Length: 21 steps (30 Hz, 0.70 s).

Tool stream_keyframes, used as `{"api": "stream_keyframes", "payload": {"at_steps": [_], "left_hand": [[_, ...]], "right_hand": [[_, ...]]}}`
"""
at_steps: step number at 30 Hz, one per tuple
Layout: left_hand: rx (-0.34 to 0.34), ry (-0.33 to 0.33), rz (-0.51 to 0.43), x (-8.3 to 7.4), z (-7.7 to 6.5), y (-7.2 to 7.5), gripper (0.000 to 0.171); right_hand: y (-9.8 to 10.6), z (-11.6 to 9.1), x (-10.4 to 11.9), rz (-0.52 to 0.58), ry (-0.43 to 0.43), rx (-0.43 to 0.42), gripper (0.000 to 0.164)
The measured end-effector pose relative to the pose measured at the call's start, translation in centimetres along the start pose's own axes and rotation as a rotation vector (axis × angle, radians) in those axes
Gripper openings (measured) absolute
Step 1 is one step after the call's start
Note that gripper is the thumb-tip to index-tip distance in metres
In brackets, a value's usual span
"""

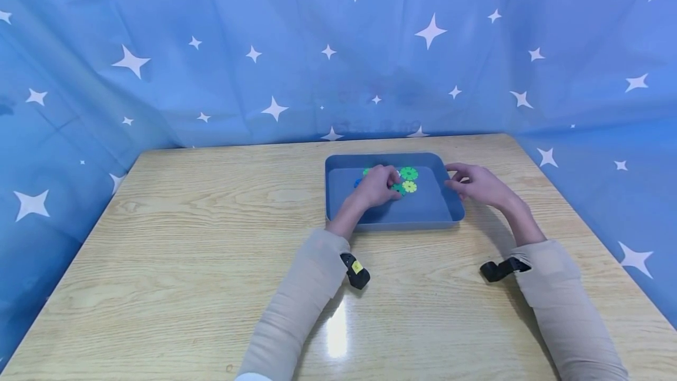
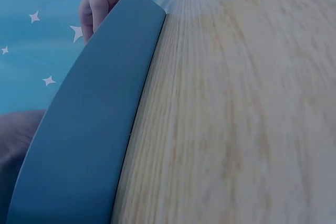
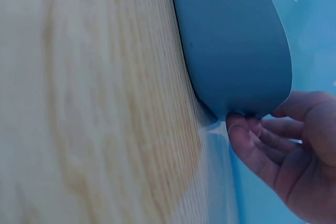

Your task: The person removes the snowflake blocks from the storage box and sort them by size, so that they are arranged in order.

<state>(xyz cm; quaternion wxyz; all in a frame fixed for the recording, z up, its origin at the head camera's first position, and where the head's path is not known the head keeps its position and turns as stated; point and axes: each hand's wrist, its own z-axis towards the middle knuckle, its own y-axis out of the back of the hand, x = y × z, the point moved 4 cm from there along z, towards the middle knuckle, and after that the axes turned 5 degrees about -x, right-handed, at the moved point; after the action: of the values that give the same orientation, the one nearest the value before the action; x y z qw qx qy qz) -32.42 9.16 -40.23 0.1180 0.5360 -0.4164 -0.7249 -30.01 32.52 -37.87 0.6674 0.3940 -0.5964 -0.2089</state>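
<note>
A shallow blue-grey plastic tray (image 1: 349,227) stands toward the back of the table. Several small notched plastic discs lie inside it, among them a bright green disc (image 1: 409,173), a yellow-green disc (image 1: 409,186) and a darker green disc (image 1: 399,189). My left hand (image 1: 374,186) reaches over the tray's front wall, thumb and fingertips curled around the darker green disc's near edge. It partly covers the blue disc (image 1: 358,183) and others. My right hand (image 1: 478,184) pinches the tray's right wall, as the right wrist view also shows at the tray's corner (image 3: 252,90).
The tray rests on a light wood-grain table (image 1: 211,251) with its back edge just behind. A blue curtain (image 1: 338,46) with white stars hangs behind and beside the table. Each forearm carries a small black camera, one near the left cuff (image 1: 330,243).
</note>
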Motion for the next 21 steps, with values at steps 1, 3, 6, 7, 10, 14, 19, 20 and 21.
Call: {"api": "stream_keyframes", "payload": {"at_steps": [1, 3, 6, 7, 10, 14, 19, 20, 21], "left_hand": [[-0.002, 0.002, -0.002, 0.0, -0.1, 0.0, 0.028], [-0.017, 0.006, -0.018, -0.1, -0.2, 0.1, 0.025], [-0.053, 0.008, -0.054, -0.2, -0.3, 0.2, 0.020], [-0.064, 0.009, -0.065, -0.2, -0.3, 0.3, 0.018], [-0.090, 0.010, -0.093, -0.1, -0.4, 0.4, 0.016], [-0.123, -0.004, -0.113, -0.1, -0.6, 0.7, 0.015], [-0.158, -0.027, -0.157, -0.3, -1.2, 1.2, 0.015], [-0.163, -0.033, -0.173, -0.4, -1.4, 1.3, 0.015], [-0.171, -0.039, -0.187, -0.4, -1.5, 1.4, 0.015]], "right_hand": [[0.0, 0.0, 0.0, 0.000, 0.000, 0.001, 0.057], [0.0, 0.0, -0.1, 0.001, 0.000, 0.002, 0.057], [-0.1, 0.1, -0.1, 0.001, -0.003, 0.002, 0.057], [-0.1, 0.1, -0.1, 0.001, -0.004, 0.002, 0.057], [-0.1, 0.1, -0.2, -0.001, -0.007, 0.000, 0.057], [-0.1, 0.1, -0.2, 0.002, -0.007, 0.000, 0.057], [-0.1, 0.2, -0.2, 0.002, -0.013, 0.003, 0.057], [-0.1, 0.2, -0.2, 0.001, -0.015, 0.003, 0.058], [-0.1, 0.2, -0.2, 0.001, -0.016, 0.004, 0.058]]}}
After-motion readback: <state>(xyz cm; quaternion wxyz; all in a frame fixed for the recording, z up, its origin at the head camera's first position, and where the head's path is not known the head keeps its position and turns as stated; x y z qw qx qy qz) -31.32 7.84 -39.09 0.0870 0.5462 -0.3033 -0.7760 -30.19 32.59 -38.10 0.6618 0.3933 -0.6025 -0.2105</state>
